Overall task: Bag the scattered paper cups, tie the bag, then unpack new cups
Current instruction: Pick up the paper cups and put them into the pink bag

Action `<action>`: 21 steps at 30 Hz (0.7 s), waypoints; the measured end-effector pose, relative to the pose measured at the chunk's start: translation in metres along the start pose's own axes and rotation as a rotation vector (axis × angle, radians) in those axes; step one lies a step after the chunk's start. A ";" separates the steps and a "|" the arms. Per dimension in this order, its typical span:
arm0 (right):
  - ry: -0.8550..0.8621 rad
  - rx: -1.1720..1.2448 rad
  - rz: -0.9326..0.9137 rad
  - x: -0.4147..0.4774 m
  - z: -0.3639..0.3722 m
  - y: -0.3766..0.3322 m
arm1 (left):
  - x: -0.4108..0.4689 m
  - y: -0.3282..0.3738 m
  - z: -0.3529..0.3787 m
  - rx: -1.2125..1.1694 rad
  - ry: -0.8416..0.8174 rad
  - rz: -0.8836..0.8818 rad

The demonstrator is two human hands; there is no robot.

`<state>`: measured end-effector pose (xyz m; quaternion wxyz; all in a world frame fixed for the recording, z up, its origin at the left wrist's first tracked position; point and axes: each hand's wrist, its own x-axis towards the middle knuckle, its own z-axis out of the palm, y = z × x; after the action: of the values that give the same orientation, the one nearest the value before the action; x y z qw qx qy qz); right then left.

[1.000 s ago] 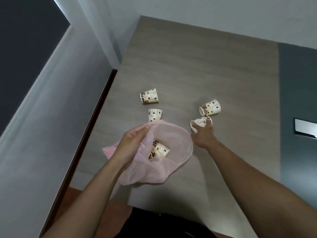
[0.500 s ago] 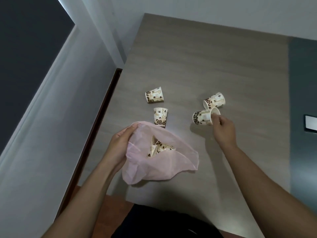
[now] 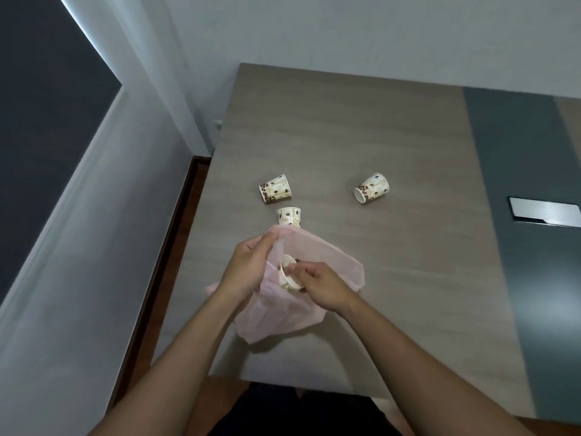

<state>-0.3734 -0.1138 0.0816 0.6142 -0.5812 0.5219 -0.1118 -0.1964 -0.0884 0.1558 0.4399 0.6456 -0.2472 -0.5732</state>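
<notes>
Pink bag (image 3: 327,265), thin and translucent, low in the middle of the frame on the wood-grain tabletop (image 3: 345,127), mouth facing up and toward the far edge. Left hand (image 3: 248,269) closed on the bag's near-left rim, fingers pinching the film and lifting it. Right hand (image 3: 323,286) curled around a paper cup (image 3: 287,275) at the bag's mouth, cup tilted on its side with the white rim toward the left hand; thumb and fingers wrapped on its wall, cup partly inside the opening. Whether more cups lie deeper in the bag: cannot tell through the folds.

Three loose cups, printed with brown beans on cream. Nearest cup (image 3: 289,216) just above the bag in the frame, standing mouth down, its lower edge touching or hidden by the bag's rim. Left cup (image 3: 275,192) a little higher and to the left, on its side, mouth facing right, near the nearest cup but apart from it. Right cup (image 3: 371,188) at mid-right, on its side with the open mouth facing lower left, well apart from the other two.

Grey strip (image 3: 515,196) down the right side of the tabletop, with a silver plate (image 3: 545,212) at the right edge of the frame. Pale wall (image 3: 314,33) across the top.
</notes>
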 end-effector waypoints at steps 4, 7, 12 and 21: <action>-0.121 -0.260 -0.031 -0.004 0.024 -0.008 | -0.002 0.011 0.009 -0.098 -0.103 -0.026; -0.104 -0.316 -0.087 -0.009 0.013 -0.013 | 0.003 0.021 0.017 -0.126 -0.116 0.001; -0.035 -0.108 -0.030 -0.012 -0.053 -0.024 | 0.020 0.025 0.030 -0.180 -0.058 -0.001; 0.358 0.277 0.060 0.037 -0.204 -0.015 | 0.050 0.033 0.063 -0.185 -0.024 -0.057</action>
<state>-0.5081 -0.2672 0.1199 0.5890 -0.4463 0.6193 -0.2653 -0.2396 -0.1638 0.1607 0.4782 0.6022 -0.1798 -0.6135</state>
